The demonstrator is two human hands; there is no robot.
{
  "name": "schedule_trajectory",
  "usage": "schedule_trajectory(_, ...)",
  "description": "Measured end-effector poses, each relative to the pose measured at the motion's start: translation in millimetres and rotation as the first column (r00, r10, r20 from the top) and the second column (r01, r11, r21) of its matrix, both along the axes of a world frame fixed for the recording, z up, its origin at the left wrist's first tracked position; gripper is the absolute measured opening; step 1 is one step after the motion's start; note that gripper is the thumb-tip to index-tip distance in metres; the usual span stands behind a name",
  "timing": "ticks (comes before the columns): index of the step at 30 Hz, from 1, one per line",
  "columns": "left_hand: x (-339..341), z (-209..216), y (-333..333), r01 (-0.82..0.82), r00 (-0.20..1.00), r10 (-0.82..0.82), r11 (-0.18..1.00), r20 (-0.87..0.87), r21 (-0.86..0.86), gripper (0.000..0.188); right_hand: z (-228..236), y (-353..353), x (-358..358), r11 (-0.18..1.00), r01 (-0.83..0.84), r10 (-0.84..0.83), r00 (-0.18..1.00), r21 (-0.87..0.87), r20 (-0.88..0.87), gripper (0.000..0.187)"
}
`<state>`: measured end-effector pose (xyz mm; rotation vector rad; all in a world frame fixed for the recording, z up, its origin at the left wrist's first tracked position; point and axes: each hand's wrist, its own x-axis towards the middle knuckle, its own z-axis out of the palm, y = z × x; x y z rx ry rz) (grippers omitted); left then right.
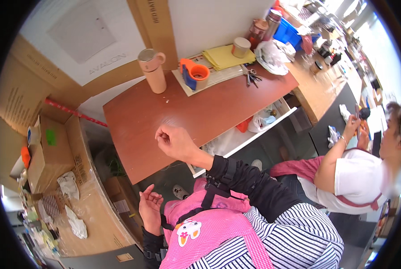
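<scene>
My right hand (177, 142) is over the near part of a reddish-brown tabletop (137, 130), its fingers curled closed. Whatever they hold, if anything, is hidden. Lower, in front of the pink apron (218, 228), my left hand (150, 207) is turned palm up. Its fingers are loosely bent and apart, with nothing in them. A peach-coloured tumbler (152, 71) with a loop handle stands at the table's back edge. To its right are an orange and blue tape dispenser (196, 74) and some scissors (253, 77).
A drawer (249, 139) holding plastic bags juts out below the tabletop. Cardboard boxes (52, 152) stand at the left. Yellow paper (225, 57) and a lidded tub (241, 47) are at the back. On the right, a co-worker (353, 175) holds something at a neighbouring bench.
</scene>
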<state>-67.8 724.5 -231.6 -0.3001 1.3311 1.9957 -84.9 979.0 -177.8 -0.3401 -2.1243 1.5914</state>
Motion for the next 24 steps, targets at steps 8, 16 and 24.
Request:
schedule_trajectory(8, -9.2, 7.5, 28.2, 0.106, 0.765, -0.298, 0.933, -0.572, -0.344, 0.028, -17.2, 15.3, 40.1, 0.985, 0.151, -0.154, 0.988, 0.081, 0.028, 0.007)
schedule_trajectory(16, 5.3, 104.7, 88.0, -0.130, -0.373, -0.561, 0.820, -0.739, -0.557, 0.013, -21.0, 8.2, 80.3, 0.925, 0.259, -0.262, 0.965, 0.276, -0.028, 0.006)
schedule_trajectory(24, 18.4, 102.1, 114.5, 0.002, -0.488, -0.499, 0.820, -0.716, -0.573, 0.027, -37.3, -10.8, 103.2, 0.968, 0.147, -0.180, 0.972, 0.203, 0.153, 0.006)
